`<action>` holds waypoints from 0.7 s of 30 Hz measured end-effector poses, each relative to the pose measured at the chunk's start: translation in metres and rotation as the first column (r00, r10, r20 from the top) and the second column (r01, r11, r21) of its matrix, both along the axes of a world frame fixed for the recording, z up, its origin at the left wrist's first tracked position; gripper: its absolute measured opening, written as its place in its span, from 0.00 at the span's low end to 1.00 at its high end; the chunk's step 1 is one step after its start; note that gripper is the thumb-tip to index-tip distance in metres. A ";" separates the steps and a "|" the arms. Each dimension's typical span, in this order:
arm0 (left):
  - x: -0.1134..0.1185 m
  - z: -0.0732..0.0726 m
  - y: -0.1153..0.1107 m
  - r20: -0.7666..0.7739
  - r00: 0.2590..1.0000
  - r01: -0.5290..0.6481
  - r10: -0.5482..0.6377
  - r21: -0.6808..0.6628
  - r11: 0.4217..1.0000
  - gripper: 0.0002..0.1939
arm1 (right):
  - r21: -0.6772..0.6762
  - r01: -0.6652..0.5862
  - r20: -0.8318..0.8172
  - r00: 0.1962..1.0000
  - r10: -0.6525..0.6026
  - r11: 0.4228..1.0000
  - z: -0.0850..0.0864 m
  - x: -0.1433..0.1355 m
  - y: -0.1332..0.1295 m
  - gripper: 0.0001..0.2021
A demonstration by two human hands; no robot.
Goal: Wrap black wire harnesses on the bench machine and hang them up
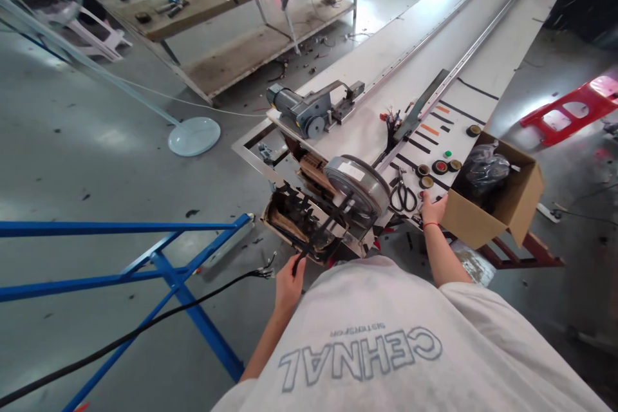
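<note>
My left hand (290, 283) is low at the middle, its fingers closed around a flat black strip (316, 238). The strip runs up across the machine's end to the grey reel (360, 183). At the white table's near edge, my right hand (434, 209) rests with thumb and fingers apart, close beside the cardboard box (470, 222). A small red piece shows by its fingertips. Black-handled scissors (403, 196) lie to the left of this hand. Just beyond it are several round push-button parts (440, 167), one with a red centre.
A motor (290, 103) sits on the long white table (367, 87), which carries metal rails. A blue frame (178, 277) with a black cable (145, 328) crosses the left. A workbench (212, 13) stands behind, a red stool (574, 109) at right. Plastic-bagged parts fill the box.
</note>
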State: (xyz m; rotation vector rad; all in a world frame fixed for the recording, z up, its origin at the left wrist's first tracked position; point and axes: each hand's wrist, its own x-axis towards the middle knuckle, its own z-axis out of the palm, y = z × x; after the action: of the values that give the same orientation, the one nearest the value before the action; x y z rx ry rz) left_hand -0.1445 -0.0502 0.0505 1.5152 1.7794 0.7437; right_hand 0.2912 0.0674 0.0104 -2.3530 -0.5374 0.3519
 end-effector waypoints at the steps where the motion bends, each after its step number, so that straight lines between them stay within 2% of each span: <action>1: 0.003 -0.001 0.003 0.003 1.000 0.007 -0.007 0.003 1.000 0.22 | 0.002 0.001 0.000 1.000 -0.001 1.000 0.000 0.000 0.000 0.46; 8: 0.024 -0.005 0.026 0.016 0.999 0.046 -0.046 0.034 0.998 0.23 | 0.015 -0.002 -0.003 1.000 0.002 1.000 -0.004 0.003 0.001 0.48; 21: 0.058 -0.013 0.072 -0.017 0.997 0.077 -0.076 0.068 0.995 0.23 | 0.012 -0.001 -0.014 1.000 0.001 1.000 0.004 -0.002 0.000 0.46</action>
State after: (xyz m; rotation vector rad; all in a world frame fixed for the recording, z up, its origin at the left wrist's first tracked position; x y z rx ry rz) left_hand -0.0867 0.0220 0.0371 1.6281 1.7122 0.7645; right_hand 0.2896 0.0670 0.0143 -2.3370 -0.5327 0.3651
